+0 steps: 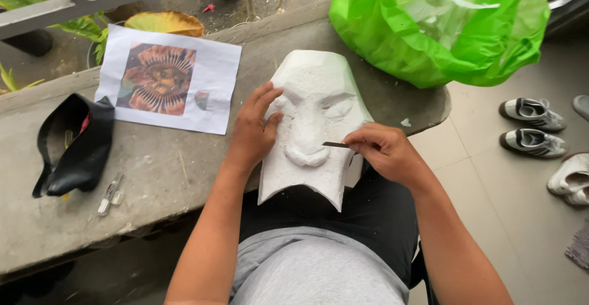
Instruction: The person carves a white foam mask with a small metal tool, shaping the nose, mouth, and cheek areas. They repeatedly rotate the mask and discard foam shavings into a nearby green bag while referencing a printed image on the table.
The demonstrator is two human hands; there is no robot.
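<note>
white foam mask (310, 96) centre frame: brow, eyes, nose roughed out, mouth and cheeks likely left | left hand (253, 130) fingers spread, bracing it | right hand (383, 148) pinching thin blade (335, 145) beside nose

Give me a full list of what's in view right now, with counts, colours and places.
Carved mask: one, white, on bench edge and lap.
Blade: one, dark, at the mask's nose.
Printed picture: one, white sheet, on bench.
Pouch: one, black, bench left.
Small tool: one, pale, beside pouch.
Plastic bag: one, green, bench right.
Shoes: several, white, on floor.
Bench: one, grey.
Left hand: steadying mask.
Right hand: holding blade.
</note>
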